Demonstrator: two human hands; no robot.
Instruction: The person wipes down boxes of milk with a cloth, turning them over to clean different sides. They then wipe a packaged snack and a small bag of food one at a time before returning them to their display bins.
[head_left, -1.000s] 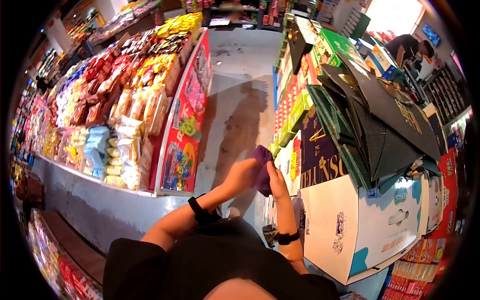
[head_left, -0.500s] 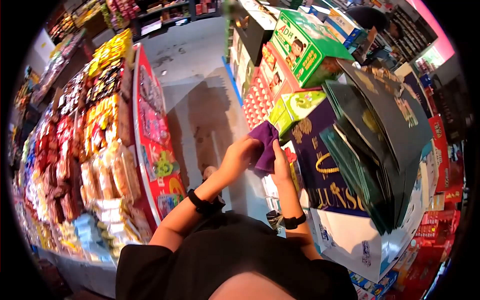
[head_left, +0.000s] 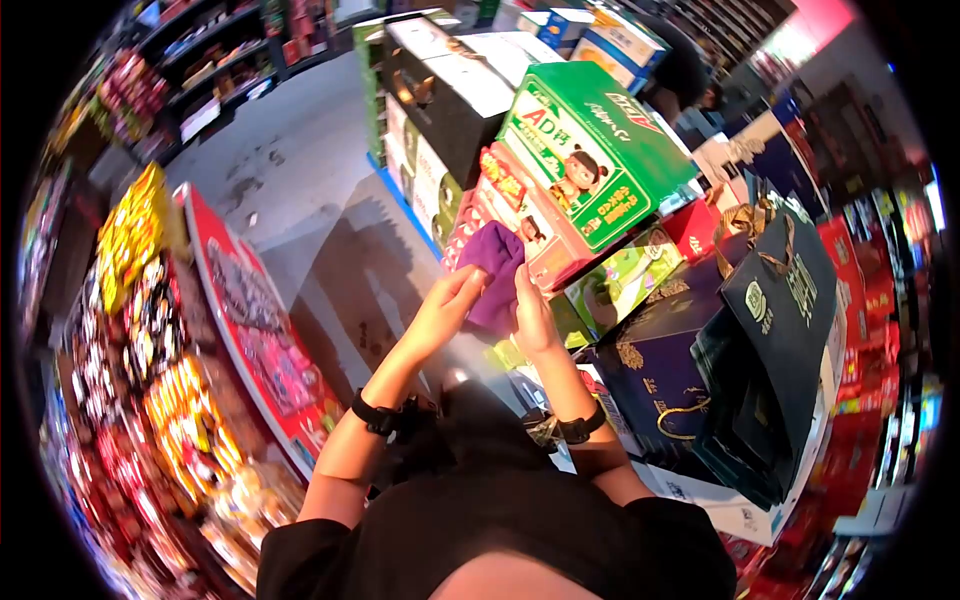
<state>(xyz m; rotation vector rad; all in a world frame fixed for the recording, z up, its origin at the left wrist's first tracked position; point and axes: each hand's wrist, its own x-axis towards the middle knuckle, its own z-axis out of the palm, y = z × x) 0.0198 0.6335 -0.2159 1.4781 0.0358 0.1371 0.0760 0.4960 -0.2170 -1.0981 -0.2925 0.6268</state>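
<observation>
Two grips are applied: the left hand (head_left: 445,312) and right hand (head_left: 533,315) are closed on the soft purple cloth (head_left: 493,272), held just beside the green cardboard carton (head_left: 590,150). Even tension is advised.

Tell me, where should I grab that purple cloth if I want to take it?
Take the bunched top of the purple cloth, coming down from above. That part sticks up free, while the left hand and the right hand cover its lower part from both sides. It looks soft and crumpled, so a pinch on the top fold would probably hold.
</observation>
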